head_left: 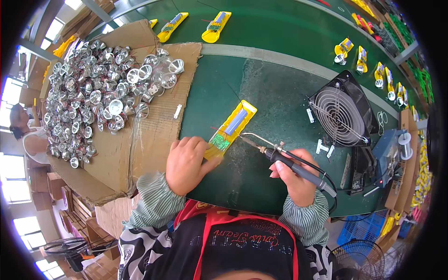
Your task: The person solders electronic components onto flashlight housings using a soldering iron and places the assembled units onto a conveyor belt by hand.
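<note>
A yellow torch housing (249,110) lies slantwise on the green work mat, holding a blue-grey battery cell (235,121) and a small green circuit board (220,141). My left hand (187,164) is closed on its near end, thumb on one side and fingers on the other. In my right hand (299,183) is a soldering iron (295,167) with a thin curved metal feed tube (261,140) along it. The tip points left and sits close to the board; whether it touches cannot be made out. Thin wires stick out of the housing.
A cardboard tray (161,116) heaped with silver reflector cups (115,107) stands left. Beyond the mat, more yellow housings (216,28) lie on a green belt. Right are a black fan (340,109), small white strips (322,146), a blue soldering station (388,151) and a solder reel (405,144).
</note>
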`<state>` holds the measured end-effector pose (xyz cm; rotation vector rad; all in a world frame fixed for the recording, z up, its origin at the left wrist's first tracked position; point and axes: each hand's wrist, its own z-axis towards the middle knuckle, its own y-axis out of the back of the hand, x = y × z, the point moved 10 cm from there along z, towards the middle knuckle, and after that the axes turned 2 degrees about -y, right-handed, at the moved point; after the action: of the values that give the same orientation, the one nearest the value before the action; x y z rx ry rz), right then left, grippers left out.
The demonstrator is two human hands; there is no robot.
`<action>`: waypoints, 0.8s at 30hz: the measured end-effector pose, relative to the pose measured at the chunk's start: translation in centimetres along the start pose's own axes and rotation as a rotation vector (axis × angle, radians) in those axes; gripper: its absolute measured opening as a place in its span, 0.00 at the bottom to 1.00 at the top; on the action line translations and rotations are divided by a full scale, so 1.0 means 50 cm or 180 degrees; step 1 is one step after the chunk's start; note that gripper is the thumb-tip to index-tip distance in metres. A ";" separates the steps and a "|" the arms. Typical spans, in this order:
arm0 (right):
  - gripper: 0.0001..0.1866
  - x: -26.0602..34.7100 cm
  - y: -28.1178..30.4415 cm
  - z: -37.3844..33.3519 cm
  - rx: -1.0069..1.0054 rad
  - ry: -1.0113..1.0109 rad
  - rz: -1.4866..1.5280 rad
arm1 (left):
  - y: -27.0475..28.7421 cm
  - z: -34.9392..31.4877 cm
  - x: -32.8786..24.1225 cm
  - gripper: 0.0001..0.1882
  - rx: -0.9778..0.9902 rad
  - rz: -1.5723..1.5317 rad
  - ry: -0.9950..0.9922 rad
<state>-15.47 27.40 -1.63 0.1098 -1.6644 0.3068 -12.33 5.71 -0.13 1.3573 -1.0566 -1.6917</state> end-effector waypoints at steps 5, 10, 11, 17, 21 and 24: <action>0.09 0.001 0.029 -0.004 -0.0142 -0.0069 0.0036 | -0.011 -0.008 -0.033 0.21 0.0089 0.0702 -0.0352; 0.09 0.004 0.070 -0.007 -0.0384 -0.0012 0.0045 | 0.015 0.091 -0.013 0.19 -0.0285 -0.0277 -0.0296; 0.10 0.000 0.084 -0.008 -0.0472 -0.0025 0.0092 | 0.024 0.130 -0.020 0.18 -0.0407 -0.0304 -0.0456; 0.11 -0.028 0.136 -0.006 -0.0872 -0.0228 0.0228 | -0.077 0.462 -0.050 0.22 -0.0381 -0.0575 -0.0471; 0.10 -0.037 0.159 -0.001 -0.1055 -0.0370 0.0184 | -0.195 0.718 -0.082 0.30 -0.0181 -0.1028 -0.0267; 0.10 -0.046 0.161 0.009 -0.1102 -0.0478 0.0163 | -0.256 0.838 -0.085 0.35 0.0173 -0.2382 -0.0334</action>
<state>-17.65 34.75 -5.02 -0.1733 -1.8470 0.0459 -53.06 21.52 -5.39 1.8611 -0.6786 -2.2895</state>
